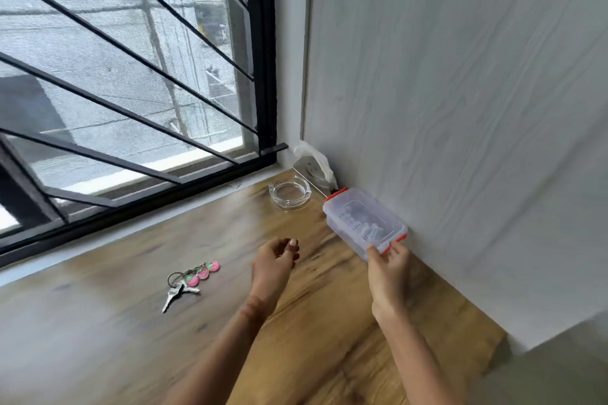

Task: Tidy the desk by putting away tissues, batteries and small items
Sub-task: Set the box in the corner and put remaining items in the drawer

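Against the wall on the counter (115,332), the right hand (388,270) gripped the near end of the lidded box (363,223), while the left hand (273,265) hovered with loosely curled, empty-looking fingers (291,245) near the keys (189,283).

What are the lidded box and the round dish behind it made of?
Storage box: looks like translucent frosted plastic with red-orange clip latches; contents show blurrily through the lid. Ashtray: likely clear glass, thick notched rim with bright glints, though clear acrylic can't be ruled out.
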Demonstrator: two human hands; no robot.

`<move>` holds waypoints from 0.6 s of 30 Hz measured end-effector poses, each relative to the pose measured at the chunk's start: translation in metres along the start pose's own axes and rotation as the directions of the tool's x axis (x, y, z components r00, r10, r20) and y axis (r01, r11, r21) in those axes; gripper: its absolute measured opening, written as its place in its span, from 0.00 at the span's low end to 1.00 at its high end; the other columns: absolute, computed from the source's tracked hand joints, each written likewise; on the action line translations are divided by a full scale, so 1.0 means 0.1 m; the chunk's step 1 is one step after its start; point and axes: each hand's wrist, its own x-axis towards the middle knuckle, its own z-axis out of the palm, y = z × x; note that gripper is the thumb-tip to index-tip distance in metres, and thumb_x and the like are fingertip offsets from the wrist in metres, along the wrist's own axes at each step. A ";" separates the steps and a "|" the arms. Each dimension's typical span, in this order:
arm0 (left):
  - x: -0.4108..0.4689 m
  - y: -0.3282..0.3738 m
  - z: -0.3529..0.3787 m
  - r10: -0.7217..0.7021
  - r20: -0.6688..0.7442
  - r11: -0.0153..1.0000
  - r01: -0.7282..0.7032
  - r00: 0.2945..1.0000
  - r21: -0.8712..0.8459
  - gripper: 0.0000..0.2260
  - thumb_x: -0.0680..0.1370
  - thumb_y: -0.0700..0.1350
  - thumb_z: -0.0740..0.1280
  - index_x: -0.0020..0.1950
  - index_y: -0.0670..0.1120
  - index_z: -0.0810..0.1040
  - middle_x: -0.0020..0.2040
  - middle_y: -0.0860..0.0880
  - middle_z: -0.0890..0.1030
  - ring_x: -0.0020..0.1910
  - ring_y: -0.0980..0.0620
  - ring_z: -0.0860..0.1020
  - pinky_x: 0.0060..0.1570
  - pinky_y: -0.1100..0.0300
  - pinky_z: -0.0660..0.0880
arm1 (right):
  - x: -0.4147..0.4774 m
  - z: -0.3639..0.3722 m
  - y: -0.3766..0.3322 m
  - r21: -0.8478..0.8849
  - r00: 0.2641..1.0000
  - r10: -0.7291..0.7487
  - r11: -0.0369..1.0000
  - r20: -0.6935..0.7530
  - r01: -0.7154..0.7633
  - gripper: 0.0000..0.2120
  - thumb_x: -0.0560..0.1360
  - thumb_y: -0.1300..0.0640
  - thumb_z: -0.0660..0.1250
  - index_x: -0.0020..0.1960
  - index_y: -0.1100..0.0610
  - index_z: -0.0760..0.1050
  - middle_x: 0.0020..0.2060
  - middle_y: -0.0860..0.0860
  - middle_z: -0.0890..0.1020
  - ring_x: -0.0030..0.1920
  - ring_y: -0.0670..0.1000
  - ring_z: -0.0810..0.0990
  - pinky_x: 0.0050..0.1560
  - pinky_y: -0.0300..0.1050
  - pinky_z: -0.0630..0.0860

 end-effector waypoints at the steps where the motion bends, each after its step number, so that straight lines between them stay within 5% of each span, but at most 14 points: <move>1: -0.08 0.00 -0.09 0.005 -0.005 1.000 -0.005 1.000 -0.007 0.06 0.79 0.41 0.61 0.50 0.43 0.77 0.46 0.45 0.81 0.45 0.50 0.79 0.53 0.54 0.76 | -0.08 0.02 -0.01 -0.033 1.000 -0.011 0.999 0.011 0.012 0.16 0.74 0.61 0.65 0.60 0.62 0.69 0.54 0.56 0.79 0.51 0.54 0.79 0.48 0.44 0.75; 7: -0.64 -0.08 -0.84 0.063 -0.077 0.997 -0.067 0.995 -0.045 0.08 0.79 0.37 0.60 0.44 0.44 0.77 0.43 0.44 0.80 0.41 0.50 0.78 0.46 0.56 0.76 | -0.85 0.22 -0.14 -0.047 0.994 -0.055 0.997 0.095 0.060 0.15 0.74 0.62 0.65 0.59 0.62 0.71 0.46 0.52 0.75 0.48 0.51 0.74 0.52 0.44 0.69; 11: -1.09 -0.20 -1.38 0.082 -0.121 0.995 -0.089 0.989 -0.049 0.07 0.79 0.38 0.60 0.51 0.42 0.78 0.41 0.47 0.80 0.40 0.51 0.78 0.43 0.60 0.75 | -1.48 0.34 -0.14 -0.028 0.980 -0.073 0.996 0.184 0.079 0.13 0.73 0.62 0.66 0.58 0.61 0.72 0.51 0.57 0.78 0.54 0.54 0.76 0.54 0.45 0.71; 18: -2.09 -0.55 -2.32 0.064 -0.217 0.994 -0.081 0.974 -0.073 0.08 0.79 0.39 0.61 0.44 0.47 0.78 0.41 0.48 0.82 0.40 0.53 0.80 0.40 0.62 0.74 | -2.75 0.46 0.00 -0.025 0.943 -0.115 0.991 0.313 0.129 0.06 0.72 0.64 0.67 0.49 0.57 0.75 0.48 0.57 0.82 0.51 0.55 0.80 0.54 0.50 0.74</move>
